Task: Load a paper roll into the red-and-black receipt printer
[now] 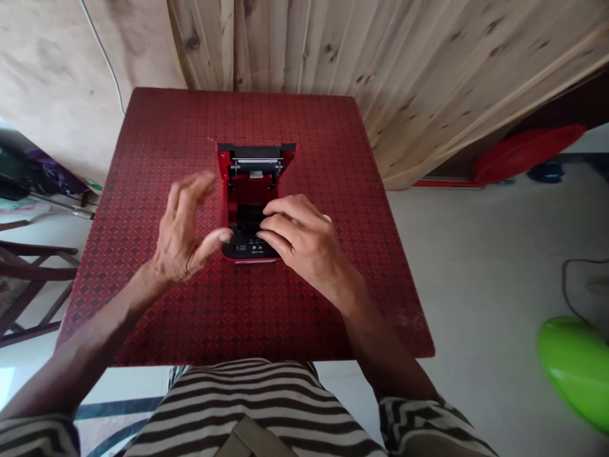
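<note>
A red and black printer (254, 249) stands on the table with its hinged lid (257, 152) raised upright, showing a roller under the lid's edge and a dark inner bay. To its left my left hand (183, 231) is spread open; its fingers are blurred and its thumb tip is at the printer's front left corner. Over the right side of the bay my right hand (304, 238) has its fingers bent and close together, tips at the bay's front edge. A small white thing (327, 218) peeks out past its knuckles, mostly hidden; I cannot tell whether the hand holds it.
The table (228, 317) has a red patterned cover and meets a wooden plank wall (304, 51). A cable (107, 57) hangs at the left wall. Wooden chair parts (33, 273) stand at left. A green rounded object (575, 368) and a red one (523, 152) are at right.
</note>
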A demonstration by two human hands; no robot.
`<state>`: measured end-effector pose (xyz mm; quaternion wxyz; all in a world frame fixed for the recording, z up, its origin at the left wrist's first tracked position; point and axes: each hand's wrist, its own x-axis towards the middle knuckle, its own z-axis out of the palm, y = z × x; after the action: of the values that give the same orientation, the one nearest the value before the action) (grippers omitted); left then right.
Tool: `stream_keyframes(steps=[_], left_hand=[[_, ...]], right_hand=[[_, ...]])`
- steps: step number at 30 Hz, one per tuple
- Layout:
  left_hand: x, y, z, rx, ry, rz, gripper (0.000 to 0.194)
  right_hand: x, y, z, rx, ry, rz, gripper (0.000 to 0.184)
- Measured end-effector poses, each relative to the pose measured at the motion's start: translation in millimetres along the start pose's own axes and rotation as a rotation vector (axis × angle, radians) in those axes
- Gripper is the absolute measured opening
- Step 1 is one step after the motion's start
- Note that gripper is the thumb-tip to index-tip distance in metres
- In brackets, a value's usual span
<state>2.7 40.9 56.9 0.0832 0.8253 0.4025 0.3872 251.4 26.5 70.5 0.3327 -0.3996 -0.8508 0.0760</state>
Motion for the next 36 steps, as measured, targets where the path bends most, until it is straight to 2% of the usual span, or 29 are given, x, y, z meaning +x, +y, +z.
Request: stream_keyframes(steps=[2,5,8,10,14,18,21,28,32,36], left_hand=[[33,-3,-4.1,0.050,0.053,0.025,0.076],[76,-15,1.8,0.122,0.062,0.013,0.081],[92,-21,10.2,0.097,-0.075,-0.023,0.081],[87,-18,10.4,0.053,-0.127,-0.012,0.074],[54,-5,2.0,0.006,-0.201,0.027,0.058],[20,-5,1.9,-0.019,-0.243,0.074,0.059],[5,-12,7.3,-0.002,-0.236,0.149,0.066],[-2,-15,13.0,0.127,-0.221,0.262,0.087],[-3,-14,15.0,0.181,-0.243,0.239,0.097],[-5,-15,16.6,0.169,-0.249,0.246,0.099]], right_hand=[[-5,-4,-1,-0.096,0.002,-0.012,0.018],[-9,-10,-1,-0.231,-0.018,-0.055,0.021],[-13,-11,2,-0.304,0.003,-0.108,0.022],[-17,-10,5,-0.327,0.037,-0.135,0.022],[-24,-10,8,-0.309,0.117,-0.166,0.022],[-28,-11,9,-0.264,0.125,-0.139,0.024],[-30,-12,9,-0.244,0.109,-0.120,0.023],[-31,-13,11,-0.230,0.119,-0.103,0.021],[-33,-13,12,-0.200,0.095,-0.065,0.020],[-36,-13,10,-0.141,0.076,-0.012,0.016]])
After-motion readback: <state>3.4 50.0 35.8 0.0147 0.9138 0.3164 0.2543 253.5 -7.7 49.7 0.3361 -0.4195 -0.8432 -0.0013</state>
